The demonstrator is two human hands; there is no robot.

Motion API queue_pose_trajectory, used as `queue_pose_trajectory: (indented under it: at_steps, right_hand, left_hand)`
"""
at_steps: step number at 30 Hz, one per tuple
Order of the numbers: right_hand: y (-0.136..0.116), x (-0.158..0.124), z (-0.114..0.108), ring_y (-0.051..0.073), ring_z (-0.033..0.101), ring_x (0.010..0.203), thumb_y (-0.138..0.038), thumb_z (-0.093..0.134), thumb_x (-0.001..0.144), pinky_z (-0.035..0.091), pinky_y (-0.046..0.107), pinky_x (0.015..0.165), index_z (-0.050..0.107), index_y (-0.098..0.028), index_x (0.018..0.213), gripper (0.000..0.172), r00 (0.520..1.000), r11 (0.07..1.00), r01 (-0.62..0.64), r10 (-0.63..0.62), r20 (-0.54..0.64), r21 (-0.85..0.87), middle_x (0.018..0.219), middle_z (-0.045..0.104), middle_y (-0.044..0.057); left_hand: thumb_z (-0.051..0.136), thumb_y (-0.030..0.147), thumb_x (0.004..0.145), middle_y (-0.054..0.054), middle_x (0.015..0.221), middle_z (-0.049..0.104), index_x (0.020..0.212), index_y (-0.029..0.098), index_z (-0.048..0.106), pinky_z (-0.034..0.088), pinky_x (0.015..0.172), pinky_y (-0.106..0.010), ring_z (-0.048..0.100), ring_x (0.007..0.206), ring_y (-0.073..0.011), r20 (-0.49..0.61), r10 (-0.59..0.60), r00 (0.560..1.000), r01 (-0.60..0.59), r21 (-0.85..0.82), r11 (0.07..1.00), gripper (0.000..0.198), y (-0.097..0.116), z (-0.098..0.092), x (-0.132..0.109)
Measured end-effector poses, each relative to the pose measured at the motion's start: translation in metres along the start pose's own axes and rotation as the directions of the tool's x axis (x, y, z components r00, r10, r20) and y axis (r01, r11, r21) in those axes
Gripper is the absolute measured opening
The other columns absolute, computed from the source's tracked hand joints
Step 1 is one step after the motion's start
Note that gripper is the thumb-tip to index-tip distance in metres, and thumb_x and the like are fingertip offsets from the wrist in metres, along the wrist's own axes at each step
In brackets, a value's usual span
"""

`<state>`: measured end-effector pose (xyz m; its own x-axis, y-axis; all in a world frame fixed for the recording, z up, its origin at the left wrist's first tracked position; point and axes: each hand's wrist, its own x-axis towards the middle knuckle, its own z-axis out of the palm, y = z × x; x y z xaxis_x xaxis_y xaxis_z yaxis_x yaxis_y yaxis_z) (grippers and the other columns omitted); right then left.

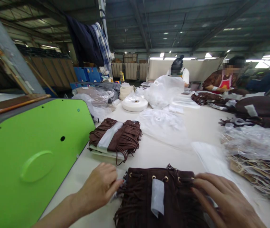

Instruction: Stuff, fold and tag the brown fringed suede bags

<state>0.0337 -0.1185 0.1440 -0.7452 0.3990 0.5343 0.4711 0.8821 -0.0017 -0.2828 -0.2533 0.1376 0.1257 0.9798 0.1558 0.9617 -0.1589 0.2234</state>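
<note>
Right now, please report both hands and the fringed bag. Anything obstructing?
Left hand at left edge, right hand at right. Brown bag between, pale strip on top. Fringed bundle beyond, seemingly not blocking.

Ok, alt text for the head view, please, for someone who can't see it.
A person's left hand and right hand are at opposite sides of a dark brown fringed bag with metal eyelets, on a white table. Behind that lies a brown fringed bundle with a pale band across it; a green panel fills the lower left.
</note>
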Motion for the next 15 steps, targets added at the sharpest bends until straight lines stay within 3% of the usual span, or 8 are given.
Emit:
queue_pose_trajectory:
  at_steps: [2,3,5,8,12,14,15]
  right_hand:
    - [-0.014,0.027,0.009,0.020,0.058,0.096,-0.023,0.051,0.084,0.040,0.037,0.087,0.058,-0.022,0.104,0.022,0.988,0.995,-0.021,0.005,0.155,0.102,0.100,0.065,0.005]
    - [-0.019,0.039,0.015,0.021,0.056,0.102,-0.021,0.050,0.083,0.037,0.040,0.093,0.057,-0.022,0.108,0.026,0.966,0.987,-0.041,0.000,0.260,0.153,0.105,0.065,0.006]
    - [-0.024,0.059,0.026,0.023,0.052,0.108,-0.016,0.049,0.079,0.029,0.046,0.100,0.055,-0.022,0.112,0.034,0.889,0.965,-0.097,-0.025,0.457,0.243,0.108,0.064,0.006]
    - [-0.021,0.075,0.031,0.023,0.056,0.101,-0.016,0.052,0.073,0.026,0.048,0.100,0.058,-0.019,0.108,0.036,0.760,0.937,-0.207,-0.027,0.649,0.282,0.101,0.065,0.008]
    - [-0.014,0.077,0.018,0.023,0.057,0.090,-0.019,0.055,0.069,0.036,0.040,0.088,0.064,-0.018,0.093,0.025,0.677,0.935,-0.267,0.009,0.736,0.234,0.091,0.064,0.008]
    - [-0.014,0.071,0.004,0.023,0.058,0.087,-0.019,0.056,0.069,0.037,0.040,0.086,0.064,-0.019,0.086,0.019,0.644,0.925,-0.308,0.030,0.764,0.223,0.088,0.064,0.006]
    - [-0.013,0.066,-0.004,0.023,0.059,0.086,-0.019,0.057,0.069,0.037,0.040,0.086,0.064,-0.020,0.086,0.018,0.626,0.918,-0.334,0.044,0.779,0.216,0.088,0.065,0.005]
  left_hand:
    - [0.046,0.018,0.085,-0.006,0.096,0.063,0.092,0.017,0.058,0.039,0.082,-0.032,0.054,0.091,-0.0190,-0.035,0.016,0.999,-0.021,-0.162,0.987,0.015,0.014,0.004,0.017]
    - [0.047,0.015,0.082,-0.007,0.112,0.059,0.109,0.017,0.054,0.036,0.093,-0.032,0.050,0.106,-0.0193,-0.008,0.042,0.999,-0.042,-0.251,0.967,0.028,0.021,0.008,0.028]
    - [0.050,0.011,0.077,-0.009,0.126,0.053,0.123,0.016,0.046,0.031,0.102,-0.033,0.044,0.117,-0.0197,0.103,0.017,0.994,0.022,-0.359,0.933,0.047,0.035,0.019,0.052]
    - [0.055,0.018,0.072,-0.007,0.104,0.065,0.107,0.017,0.059,0.043,0.086,-0.031,0.057,0.098,-0.0211,0.254,-0.030,0.967,0.135,-0.410,0.902,0.035,0.044,0.031,0.082]
    - [0.063,0.023,0.067,0.000,0.077,0.068,0.083,0.020,0.066,0.043,0.060,-0.022,0.061,0.071,-0.0161,0.331,0.002,0.944,0.157,-0.452,0.878,0.016,0.048,0.029,0.087]
    - [0.063,0.016,0.066,0.003,0.075,0.066,0.075,0.021,0.064,0.040,0.059,-0.020,0.060,0.070,-0.0136,0.258,0.067,0.964,0.060,-0.454,0.889,0.010,0.052,0.025,0.077]
    - [0.063,0.014,0.067,0.003,0.074,0.065,0.072,0.021,0.062,0.039,0.059,-0.021,0.059,0.070,-0.0128,0.169,0.127,0.977,-0.043,-0.433,0.900,0.009,0.055,0.024,0.070]
